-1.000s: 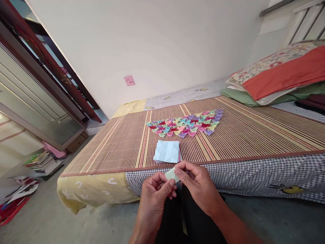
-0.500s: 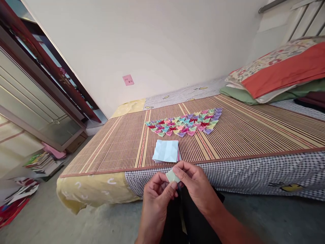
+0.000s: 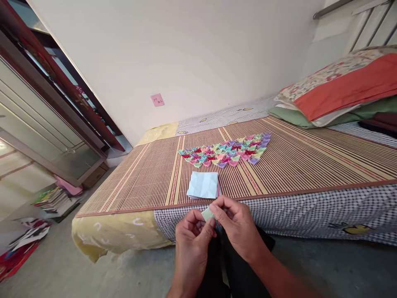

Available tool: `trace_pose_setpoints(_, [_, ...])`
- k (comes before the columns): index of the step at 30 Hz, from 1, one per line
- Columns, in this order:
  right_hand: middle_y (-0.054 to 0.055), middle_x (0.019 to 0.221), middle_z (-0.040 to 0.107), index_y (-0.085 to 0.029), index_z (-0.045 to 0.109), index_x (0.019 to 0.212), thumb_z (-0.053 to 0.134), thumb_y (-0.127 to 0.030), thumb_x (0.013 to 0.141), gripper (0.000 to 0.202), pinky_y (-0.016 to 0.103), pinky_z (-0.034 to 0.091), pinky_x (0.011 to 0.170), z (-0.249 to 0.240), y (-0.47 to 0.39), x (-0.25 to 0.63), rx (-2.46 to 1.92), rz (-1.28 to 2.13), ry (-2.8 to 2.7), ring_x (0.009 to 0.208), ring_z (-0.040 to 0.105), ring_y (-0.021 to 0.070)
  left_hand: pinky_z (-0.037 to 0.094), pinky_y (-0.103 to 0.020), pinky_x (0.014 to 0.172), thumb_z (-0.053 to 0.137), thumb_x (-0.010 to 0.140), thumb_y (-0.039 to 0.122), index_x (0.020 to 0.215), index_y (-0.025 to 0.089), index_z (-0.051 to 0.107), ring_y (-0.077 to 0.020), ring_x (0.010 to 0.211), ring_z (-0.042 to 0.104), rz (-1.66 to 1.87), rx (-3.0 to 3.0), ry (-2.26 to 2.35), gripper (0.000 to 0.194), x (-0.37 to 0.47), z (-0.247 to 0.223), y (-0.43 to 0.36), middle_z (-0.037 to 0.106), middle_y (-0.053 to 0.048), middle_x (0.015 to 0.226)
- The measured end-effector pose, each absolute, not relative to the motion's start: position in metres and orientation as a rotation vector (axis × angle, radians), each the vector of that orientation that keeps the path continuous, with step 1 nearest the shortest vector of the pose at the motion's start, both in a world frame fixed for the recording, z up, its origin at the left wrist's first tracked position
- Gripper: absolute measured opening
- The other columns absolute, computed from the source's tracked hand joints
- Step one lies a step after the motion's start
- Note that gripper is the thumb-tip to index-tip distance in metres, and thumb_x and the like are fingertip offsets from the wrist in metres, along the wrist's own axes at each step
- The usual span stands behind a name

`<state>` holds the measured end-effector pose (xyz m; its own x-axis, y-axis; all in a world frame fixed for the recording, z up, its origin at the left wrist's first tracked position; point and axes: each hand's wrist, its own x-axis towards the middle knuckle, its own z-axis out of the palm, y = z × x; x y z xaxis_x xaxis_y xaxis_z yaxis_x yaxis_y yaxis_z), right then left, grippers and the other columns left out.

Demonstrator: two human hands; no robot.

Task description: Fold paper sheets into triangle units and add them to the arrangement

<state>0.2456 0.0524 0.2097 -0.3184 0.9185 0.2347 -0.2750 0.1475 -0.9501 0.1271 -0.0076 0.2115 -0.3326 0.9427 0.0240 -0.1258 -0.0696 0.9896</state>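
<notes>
A small pale green folded paper (image 3: 207,214) is pinched between both hands, just in front of the bed's near edge. My left hand (image 3: 194,234) grips its lower left side, thumb on top. From the right, my right hand (image 3: 234,221) holds it between thumb and fingers, covering part of it. Just beyond the hands, a stack of creased square papers (image 3: 203,185) lies on the striped mat, light blue on top. Behind the stack, many small folded paper pieces (image 3: 223,152) in several colours sit in close rows.
The striped mat (image 3: 139,178) covers the bed. Pillows (image 3: 341,89) lie at the back right. A pink note (image 3: 157,99) is on the wall. Books (image 3: 54,200) are piled on the floor at the left, near a glazed door (image 3: 58,132).
Less of the green paper shows between the fingers, and my right thumb has shifted slightly left over it. The view has moved a little; the stack and the coloured pieces stay in place.
</notes>
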Motion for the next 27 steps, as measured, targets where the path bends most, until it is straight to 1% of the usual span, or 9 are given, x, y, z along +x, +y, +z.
trace_pose_setpoints(5, [-0.002, 0.068, 0.06, -0.018, 0.064, 0.076, 0.067, -0.046, 0.095, 0.034, 0.024, 0.048, 0.059, 0.211, 0.057, 0.249, -0.603, 1.492, -1.371, 0.062, 0.057, 0.0121, 0.045, -0.018, 0.057, 0.086, 0.08, 0.035, 0.073, 0.016, 0.063, -0.0084, 0.057, 0.056, 1.569, 0.946, 1.282, 0.031, 0.126, 0.218, -0.006, 0.066, 0.002, 0.064])
trace_pose_setpoints(8, [-0.002, 0.069, 0.062, -0.018, 0.065, 0.079, 0.069, -0.048, 0.094, 0.034, 0.025, 0.049, 0.061, 0.214, 0.058, 0.254, -0.55, 1.581, -1.35, 0.062, 0.059, 0.0128, 0.045, -0.02, 0.055, 0.088, 0.078, 0.037, 0.072, 0.015, 0.064, -0.0091, 0.055, 0.057, 1.48, 0.975, 1.261, 0.033, 0.125, 0.225, -0.005, 0.065, 0.001, 0.065])
trace_pose_setpoints(10, [-0.002, 0.068, 0.061, -0.017, 0.065, 0.078, 0.071, -0.049, 0.093, 0.036, 0.025, 0.048, 0.061, 0.215, 0.059, 0.257, -0.562, 1.589, -1.336, 0.062, 0.058, 0.0127, 0.047, -0.02, 0.056, 0.086, 0.08, 0.038, 0.077, 0.015, 0.067, -0.0102, 0.057, 0.059, 1.433, 1.024, 1.263, 0.03, 0.124, 0.229, -0.006, 0.067, 0.0, 0.068])
trace_pose_setpoints(14, [-0.002, 0.064, 0.057, -0.017, 0.065, 0.074, 0.075, -0.055, 0.089, 0.042, 0.023, 0.041, 0.058, 0.214, 0.06, 0.26, -0.601, 1.616, -1.322, 0.06, 0.05, 0.0103, 0.054, -0.023, 0.072, 0.074, 0.093, 0.037, 0.104, 0.022, 0.072, -0.0129, 0.075, 0.066, 1.567, 1.203, 1.298, 0.019, 0.115, 0.236, -0.013, 0.073, -0.002, 0.091])
trace_pose_setpoints(16, [-0.004, 0.062, 0.053, -0.016, 0.065, 0.074, 0.075, -0.056, 0.088, 0.043, 0.022, 0.036, 0.054, 0.212, 0.059, 0.259, -0.602, 1.678, -1.304, 0.056, 0.044, 0.0084, 0.054, -0.023, 0.078, 0.07, 0.096, 0.034, 0.106, 0.024, 0.075, -0.0141, 0.081, 0.067, 1.515, 1.355, 1.288, 0.014, 0.109, 0.239, -0.017, 0.073, -0.002, 0.092])
trace_pose_setpoints(20, [-0.006, 0.063, 0.052, -0.017, 0.065, 0.083, 0.077, -0.052, 0.088, 0.037, 0.02, 0.031, 0.049, 0.214, 0.055, 0.255, -0.579, 1.785, -1.232, 0.05, 0.039, 0.0056, 0.053, -0.021, 0.071, 0.071, 0.096, 0.029, 0.103, 0.025, 0.078, -0.0139, 0.077, 0.066, 1.394, 1.484, 1.27, 0.011, 0.101, 0.243, -0.02, 0.071, -0.001, 0.084])
trace_pose_setpoints(22, [-0.007, 0.067, 0.055, -0.019, 0.065, 0.094, 0.078, -0.047, 0.089, 0.031, 0.02, 0.035, 0.049, 0.218, 0.053, 0.257, -0.578, 1.754, -1.216, 0.05, 0.043, 0.0055, 0.053, -0.02, 0.069, 0.072, 0.095, 0.028, 0.102, 0.026, 0.079, -0.0135, 0.074, 0.067, 1.415, 1.472, 1.279, 0.01, 0.1, 0.244, -0.02, 0.072, -0.001, 0.081])
trace_pose_setpoints(24, [-0.005, 0.071, 0.06, -0.021, 0.066, 0.098, 0.075, -0.041, 0.092, 0.023, 0.021, 0.044, 0.055, 0.223, 0.05, 0.261, -0.583, 1.666, -1.272, 0.055, 0.053, 0.0078, 0.053, -0.02, 0.068, 0.073, 0.094, 0.027, 0.102, 0.026, 0.08, -0.0135, 0.074, 0.068, 1.453, 1.45, 1.288, 0.01, 0.098, 0.244, -0.02, 0.074, -0.001, 0.082])
trace_pose_setpoints(27, [0.0, 0.086, 0.07, -0.022, 0.071, 0.096, 0.068, -0.03, 0.096, 0.008, 0.025, 0.054, 0.074, 0.227, 0.046, 0.27, -0.566, 1.506, -1.441, 0.079, 0.068, 0.0137, 0.054, -0.02, 0.069, 0.075, 0.093, 0.026, 0.103, 0.025, 0.08, -0.0137, 0.075, 0.068, 1.499, 1.435, 1.301, 0.012, 0.095, 0.244, -0.02, 0.074, -0.002, 0.086])
